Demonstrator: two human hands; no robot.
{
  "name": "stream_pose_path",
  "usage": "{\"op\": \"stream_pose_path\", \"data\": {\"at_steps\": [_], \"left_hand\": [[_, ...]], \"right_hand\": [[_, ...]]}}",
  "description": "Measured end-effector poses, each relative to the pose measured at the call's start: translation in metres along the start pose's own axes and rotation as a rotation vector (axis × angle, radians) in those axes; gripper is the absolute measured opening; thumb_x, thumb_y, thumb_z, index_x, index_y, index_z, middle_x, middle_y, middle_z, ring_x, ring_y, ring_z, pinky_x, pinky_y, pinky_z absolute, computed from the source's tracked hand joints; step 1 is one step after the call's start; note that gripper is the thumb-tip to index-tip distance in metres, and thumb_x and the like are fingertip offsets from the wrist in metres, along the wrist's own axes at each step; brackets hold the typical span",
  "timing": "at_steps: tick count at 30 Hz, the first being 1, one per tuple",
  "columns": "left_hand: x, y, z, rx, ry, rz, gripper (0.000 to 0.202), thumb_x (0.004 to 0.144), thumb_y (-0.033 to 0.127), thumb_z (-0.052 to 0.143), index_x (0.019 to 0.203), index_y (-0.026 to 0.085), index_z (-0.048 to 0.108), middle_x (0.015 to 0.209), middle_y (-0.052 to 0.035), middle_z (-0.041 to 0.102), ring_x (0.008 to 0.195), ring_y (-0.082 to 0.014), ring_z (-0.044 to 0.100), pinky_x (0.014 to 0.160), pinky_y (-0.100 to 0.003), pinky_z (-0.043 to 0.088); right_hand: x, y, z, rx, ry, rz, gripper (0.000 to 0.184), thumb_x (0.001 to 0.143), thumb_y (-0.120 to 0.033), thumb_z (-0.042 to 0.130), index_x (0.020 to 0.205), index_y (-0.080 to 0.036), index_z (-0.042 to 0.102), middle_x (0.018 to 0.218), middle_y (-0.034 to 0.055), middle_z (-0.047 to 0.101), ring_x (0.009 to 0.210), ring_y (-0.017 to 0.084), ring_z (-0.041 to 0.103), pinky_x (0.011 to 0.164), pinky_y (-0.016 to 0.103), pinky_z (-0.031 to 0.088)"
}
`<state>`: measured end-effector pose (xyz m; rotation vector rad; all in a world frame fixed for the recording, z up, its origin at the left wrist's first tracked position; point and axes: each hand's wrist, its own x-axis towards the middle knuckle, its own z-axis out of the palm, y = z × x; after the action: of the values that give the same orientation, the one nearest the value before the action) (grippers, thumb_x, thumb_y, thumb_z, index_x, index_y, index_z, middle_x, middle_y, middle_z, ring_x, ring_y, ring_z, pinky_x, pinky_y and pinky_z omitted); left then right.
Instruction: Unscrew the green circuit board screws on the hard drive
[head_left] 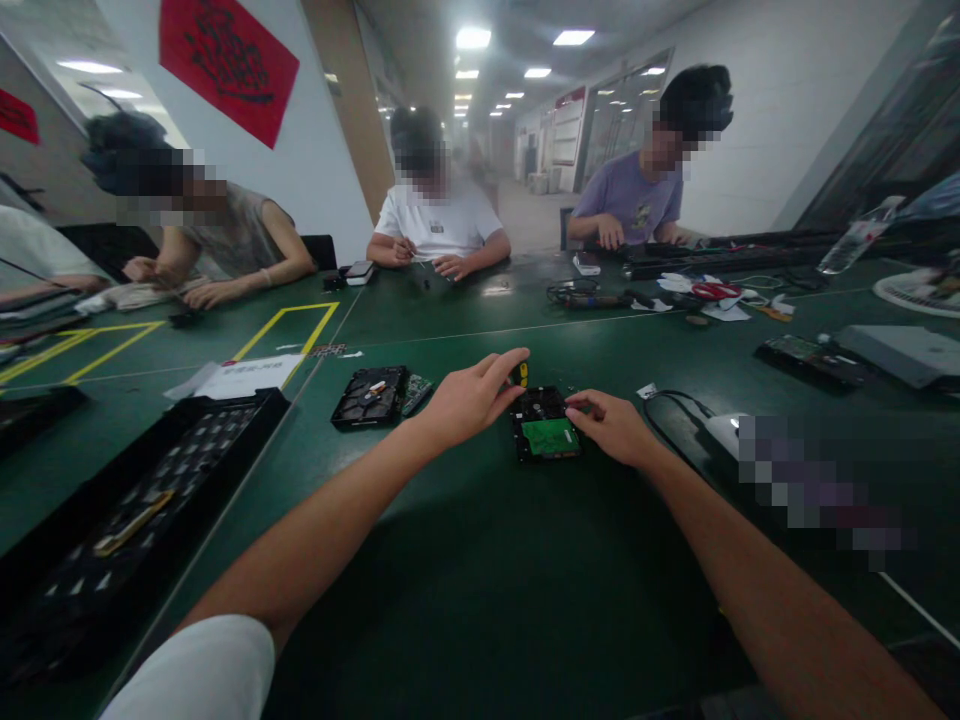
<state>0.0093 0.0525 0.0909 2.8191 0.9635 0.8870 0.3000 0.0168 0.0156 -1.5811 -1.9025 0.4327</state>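
Note:
A hard drive [534,405] with a green circuit board [549,438] facing up lies flat on the table in front of me. My left hand [472,398] is closed around a short yellow-and-black screwdriver [523,375], upright at the drive's far left corner. Its tip is hidden. At the drive's right edge, my right hand [611,425] has its fingers bent and its fingertips against the side. A second hard drive [369,398] sits left of my left hand, with a loose circuit board [416,394] beside it.
A long black tray [135,500] stands at the left, near a paper sheet [251,375]. To the right are a cabled white device [724,432], another drive [810,360] and a grey box [900,355]. Tools and wires [592,297] lie farther back. Several people [439,225] sit across the table.

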Motion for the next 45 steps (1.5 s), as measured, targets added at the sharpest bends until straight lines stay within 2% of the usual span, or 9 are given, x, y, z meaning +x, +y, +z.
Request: {"op": "stream_pose_path", "data": {"at_steps": [7, 12, 19, 24, 28, 32, 35, 40, 45], "left_hand": [[0.001, -0.001, 0.0, 0.177, -0.044, 0.014, 0.056, 0.106, 0.04, 0.05, 0.157, 0.024, 0.032, 0.132, -0.0151, 0.065, 0.106, -0.0262, 0.072, 0.086, -0.033, 0.056], [0.0, -0.001, 0.001, 0.195, -0.058, 0.041, 0.057, 0.106, 0.039, 0.049, 0.158, 0.025, 0.03, 0.133, -0.0146, 0.065, 0.106, -0.0264, 0.071, 0.086, -0.034, 0.056], [-0.006, -0.008, 0.001, 0.189, -0.122, 0.075, 0.069, 0.106, 0.037, 0.049, 0.165, 0.027, 0.015, 0.126, -0.0142, 0.067, 0.107, -0.0274, 0.07, 0.087, -0.034, 0.055], [-0.004, -0.003, 0.001, 0.26, -0.143, 0.082, 0.071, 0.107, 0.038, 0.045, 0.166, 0.025, 0.009, 0.126, -0.0147, 0.066, 0.103, -0.0268, 0.07, 0.085, -0.033, 0.054], [0.0, 0.003, 0.001, 0.29, -0.132, 0.098, 0.067, 0.108, 0.037, 0.043, 0.166, 0.024, 0.011, 0.129, -0.0141, 0.065, 0.102, -0.0253, 0.07, 0.082, -0.031, 0.054], [0.002, 0.005, -0.003, 0.291, -0.084, 0.089, 0.058, 0.109, 0.035, 0.041, 0.162, 0.023, 0.022, 0.129, -0.0132, 0.065, 0.101, -0.023, 0.071, 0.08, -0.029, 0.055], [0.002, 0.004, -0.007, 0.223, -0.021, 0.081, 0.049, 0.109, 0.033, 0.041, 0.157, 0.024, 0.033, 0.132, -0.0122, 0.064, 0.103, -0.0223, 0.071, 0.08, -0.03, 0.057], [0.002, -0.003, -0.007, -0.068, 0.137, 0.091, 0.034, 0.106, 0.028, 0.05, 0.14, 0.022, 0.051, 0.128, -0.0102, 0.065, 0.111, -0.0216, 0.068, 0.093, -0.034, 0.057], [0.003, -0.005, -0.001, -0.355, 0.166, 0.02, 0.035, 0.103, 0.024, 0.056, 0.137, 0.02, 0.051, 0.12, -0.0091, 0.068, 0.101, -0.0176, 0.071, 0.09, -0.031, 0.058]], "right_hand": [[0.001, 0.001, 0.001, 0.017, -0.067, 0.006, 0.03, 0.093, -0.041, 0.065, 0.119, -0.025, 0.072, 0.113, 0.0033, 0.079, 0.078, 0.018, 0.07, 0.07, 0.031, 0.055], [0.002, 0.003, 0.001, 0.007, -0.066, 0.005, 0.032, 0.093, -0.041, 0.066, 0.12, -0.025, 0.073, 0.112, 0.004, 0.079, 0.077, 0.018, 0.07, 0.071, 0.031, 0.055], [0.001, 0.002, 0.001, -0.004, -0.08, 0.011, 0.034, 0.093, -0.041, 0.066, 0.122, -0.024, 0.072, 0.113, 0.0044, 0.078, 0.076, 0.017, 0.068, 0.07, 0.031, 0.053], [0.002, 0.003, 0.0, -0.015, -0.083, 0.005, 0.035, 0.094, -0.042, 0.064, 0.122, -0.024, 0.072, 0.11, 0.0048, 0.079, 0.076, 0.017, 0.067, 0.069, 0.03, 0.052], [0.001, 0.003, 0.001, -0.009, -0.077, 0.001, 0.035, 0.094, -0.042, 0.065, 0.122, -0.023, 0.072, 0.112, 0.0047, 0.078, 0.075, 0.017, 0.066, 0.068, 0.03, 0.051], [0.002, 0.001, -0.001, 0.0, -0.099, -0.01, 0.035, 0.094, -0.043, 0.064, 0.122, -0.022, 0.072, 0.112, 0.0051, 0.078, 0.075, 0.016, 0.066, 0.068, 0.03, 0.051], [0.002, 0.0, -0.001, 0.008, -0.105, 0.001, 0.036, 0.094, -0.042, 0.065, 0.123, -0.022, 0.071, 0.113, 0.0053, 0.077, 0.074, 0.016, 0.065, 0.067, 0.03, 0.05], [0.002, 0.0, 0.0, 0.021, -0.105, 0.019, 0.036, 0.094, -0.041, 0.066, 0.124, -0.021, 0.07, 0.113, 0.0054, 0.077, 0.072, 0.015, 0.064, 0.067, 0.031, 0.051], [0.001, -0.003, 0.002, 0.005, -0.101, 0.012, 0.048, 0.093, -0.042, 0.066, 0.135, -0.018, 0.066, 0.115, 0.0091, 0.074, 0.071, 0.016, 0.063, 0.067, 0.031, 0.051]]}}
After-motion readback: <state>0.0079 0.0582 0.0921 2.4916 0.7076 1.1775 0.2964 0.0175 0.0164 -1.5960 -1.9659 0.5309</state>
